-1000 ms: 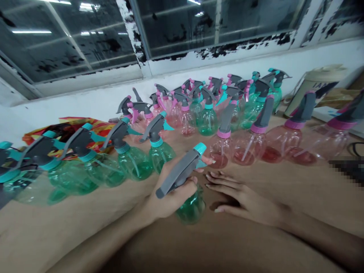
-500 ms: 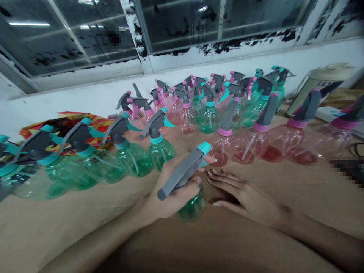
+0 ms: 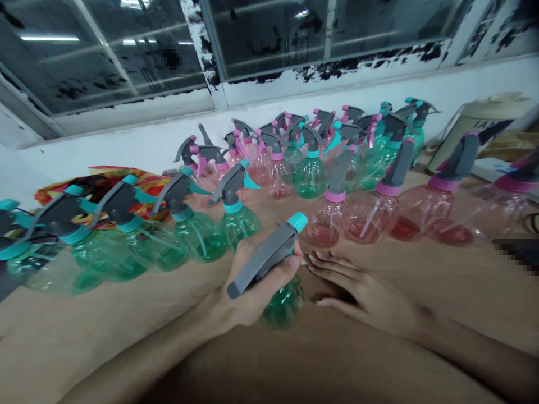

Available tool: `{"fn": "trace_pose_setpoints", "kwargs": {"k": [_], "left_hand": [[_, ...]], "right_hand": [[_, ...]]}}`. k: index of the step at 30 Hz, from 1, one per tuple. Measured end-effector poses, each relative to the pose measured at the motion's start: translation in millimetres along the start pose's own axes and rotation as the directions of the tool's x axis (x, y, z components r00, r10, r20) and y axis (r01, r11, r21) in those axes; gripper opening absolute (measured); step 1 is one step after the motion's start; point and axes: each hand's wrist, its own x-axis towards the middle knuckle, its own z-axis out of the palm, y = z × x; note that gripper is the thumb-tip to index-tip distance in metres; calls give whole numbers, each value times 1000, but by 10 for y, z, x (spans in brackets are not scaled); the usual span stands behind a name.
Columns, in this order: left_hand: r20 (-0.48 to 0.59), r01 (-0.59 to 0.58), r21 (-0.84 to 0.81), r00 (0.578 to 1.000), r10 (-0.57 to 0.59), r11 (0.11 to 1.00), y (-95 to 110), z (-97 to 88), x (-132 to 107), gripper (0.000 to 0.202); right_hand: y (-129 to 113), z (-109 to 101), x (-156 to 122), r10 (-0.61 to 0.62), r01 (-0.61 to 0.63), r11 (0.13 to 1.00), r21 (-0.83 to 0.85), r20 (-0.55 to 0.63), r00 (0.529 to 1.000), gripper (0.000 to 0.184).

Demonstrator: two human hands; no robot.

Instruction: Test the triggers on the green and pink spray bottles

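My left hand [image 3: 252, 280] is wrapped round the neck of a green spray bottle [image 3: 283, 306] that stands on the table. Its grey trigger head with a turquoise nozzle tilts up and to the right above my fingers; the collar is hidden behind them. Flat on the table to the right of that bottle lies my right hand [image 3: 357, 286], fingers stretched and holding nothing. Its fingertips are close to the bottle but apart from it. Just beyond the right hand stands a pink spray bottle [image 3: 326, 224]. Nearest past my left hand is another green spray bottle [image 3: 240, 224].
Several green spray bottles line the table [image 3: 168, 359] on the left, several pink ones on the right. A mixed cluster [image 3: 311, 174] stands near the wall. A red-yellow cloth or bag [image 3: 155, 182] lies back left, a cream jug [image 3: 471, 129] back right.
My left fingers have drawn in closer round the bottle's neck, and its trigger head has shifted slightly left. My right hand has stayed in place.
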Motion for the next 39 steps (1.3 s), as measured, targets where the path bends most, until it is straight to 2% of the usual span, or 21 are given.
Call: {"fn": "trace_pose_setpoints", "kwargs": {"k": [4, 7, 10, 13, 16, 20, 27, 32, 39], "left_hand": [[3, 11, 1, 1000, -11, 1000, -22, 8, 3, 8], [-25, 11, 3, 1000, -11, 1000, -30, 29, 29, 18], [-51, 63, 33, 997, -61, 998, -23, 43, 47, 24], [-86, 92, 86, 993, -84, 992, -11, 48, 43, 19], [-99, 47, 145, 995, -33, 988, -12, 52, 34, 11], [-89, -31, 190, 995, 48, 981, -45, 57, 37, 8], [-92, -78, 194, 991, 98, 978, -48, 59, 43, 9], [-35, -84, 149, 995, 90, 985, 2, 14, 40, 15], [10, -24, 102, 1000, 23, 995, 8, -30, 18, 8]], "right_hand": [[15, 16, -5, 5, -5, 1000, 18, -14, 1000, 56], [26, 22, -7, 13, -13, 1000, 21, -18, 1000, 56], [36, 21, -10, 14, -14, 1000, 19, -3, 1000, 56], [47, 21, -13, 10, -10, 999, 30, 4, 1000, 57], [52, 21, -14, 8, -9, 999, 47, 8, 1000, 56], [47, 17, -12, 22, -22, 999, 49, 12, 1000, 56], [30, 3, -12, 33, -33, 995, 94, 1, 999, 56], [46, 18, -18, 19, -19, 997, 73, 1, 1000, 56], [65, 31, -20, -3, 4, 998, 63, -12, 1000, 56]]}}
